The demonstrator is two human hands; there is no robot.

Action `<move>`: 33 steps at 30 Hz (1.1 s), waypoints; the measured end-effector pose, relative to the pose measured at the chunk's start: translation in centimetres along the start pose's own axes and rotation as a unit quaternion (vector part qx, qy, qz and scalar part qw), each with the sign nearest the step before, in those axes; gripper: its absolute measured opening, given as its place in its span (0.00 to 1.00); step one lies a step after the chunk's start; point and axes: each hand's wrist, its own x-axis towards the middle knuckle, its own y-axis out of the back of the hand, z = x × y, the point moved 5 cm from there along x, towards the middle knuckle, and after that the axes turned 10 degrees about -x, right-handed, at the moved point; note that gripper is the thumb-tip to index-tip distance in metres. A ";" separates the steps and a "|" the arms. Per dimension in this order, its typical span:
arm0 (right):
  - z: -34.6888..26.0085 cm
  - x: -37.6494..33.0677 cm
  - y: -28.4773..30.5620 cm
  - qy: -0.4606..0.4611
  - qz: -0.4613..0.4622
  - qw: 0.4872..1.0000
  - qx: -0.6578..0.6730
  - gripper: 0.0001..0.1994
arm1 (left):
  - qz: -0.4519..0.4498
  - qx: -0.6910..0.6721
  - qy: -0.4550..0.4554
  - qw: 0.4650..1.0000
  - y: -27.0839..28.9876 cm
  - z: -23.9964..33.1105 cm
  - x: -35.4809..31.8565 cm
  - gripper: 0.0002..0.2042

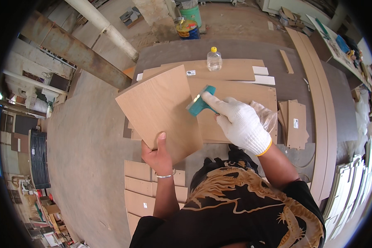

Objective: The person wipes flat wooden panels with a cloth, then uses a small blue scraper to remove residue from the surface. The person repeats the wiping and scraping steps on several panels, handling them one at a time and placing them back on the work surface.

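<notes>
My bare left hand (pixel 158 158) grips a light wood-grain panel (pixel 159 108) by its lower edge, thumb on the face, the panel tilted up above the table. In a white knitted glove with a yellow cuff, my right hand (pixel 242 122) holds a teal scraper (pixel 201 100) with a shiny metal edge. The index finger lies along the scraper. It is at the panel's right edge; whether it touches cannot be made out. Below my right hand a crumpled clear plastic bag (pixel 263 117) rests on a larger wood-grain board (pixel 239 93).
Behind the boards stands a clear bottle (pixel 214 61) with a yellow cap. Small panels (pixel 295 124) are stacked at right, beside long boards (pixel 318 103). More panels (pixel 138 186) lie at lower left. A pillar (pixel 74 51), blue drum (pixel 187 29) and white panels (pixel 347 186) surround the grey table.
</notes>
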 end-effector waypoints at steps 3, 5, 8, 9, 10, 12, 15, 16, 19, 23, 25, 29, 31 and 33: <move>-0.5 0.3 -0.2 0.031 0.014 0.999 0.015 0.28 | -0.004 -0.008 -0.004 1.000 -0.1 0.1 -0.1 0.17; -0.5 0.3 -0.9 0.009 -0.015 1.000 -0.015 0.28 | -0.021 0.008 0.004 1.000 -0.2 0.1 -0.2 0.17; -0.6 -0.1 -1.8 0.010 -0.061 0.998 -0.026 0.30 | -0.011 0.014 -0.002 1.000 -0.1 0.1 -0.2 0.17; -0.6 -0.3 -2.1 0.011 -0.078 0.997 -0.028 0.30 | -0.001 0.019 -0.002 1.000 -0.1 0.1 -0.1 0.18; -0.4 -0.6 -2.0 -0.002 -0.051 0.998 -0.021 0.31 | -0.003 0.003 0.002 1.000 -0.2 0.0 -0.1 0.18; -0.3 -1.3 -2.0 -0.027 0.007 1.000 -0.007 0.32 | 0.001 -0.012 0.013 1.000 -0.1 -0.2 -0.1 0.18; -1.1 -2.8 -3.4 -0.023 0.011 0.999 -0.040 0.34 | -0.002 -0.037 0.061 0.997 -0.1 -0.9 0.0 0.19; -1.4 -3.3 -4.1 -0.023 0.003 0.999 -0.037 0.36 | -0.003 -0.038 0.084 0.996 -0.1 -1.2 0.0 0.20; -2.1 -4.1 -5.4 -0.007 0.042 0.998 -0.055 0.36 | -0.010 -0.041 0.113 0.993 -0.2 -1.5 0.0 0.21; -2.3 -3.8 -6.1 -0.016 0.029 0.997 -0.071 0.38 | -0.023 -0.016 0.102 0.994 -0.5 -1.2 -0.4 0.22; -2.4 -3.1 -5.8 -0.020 0.025 0.996 -0.083 0.38 | -0.034 -0.005 0.092 0.995 -0.6 -1.0 -0.7 0.22; -2.5 -1.8 -5.2 -0.026 0.034 0.995 -0.095 0.37 | -0.049 0.018 0.090 0.995 -0.6 -1.0 -1.4 0.21; -2.3 -1.4 -5.5 -0.030 0.036 0.994 -0.098 0.36 | -0.052 0.024 0.087 0.995 -0.6 -1.1 -1.6 0.21; -2.1 -0.9 -5.8 -0.020 0.073 0.992 -0.100 0.36 | -0.056 0.025 0.067 0.996 -0.6 -1.0 -1.8 0.20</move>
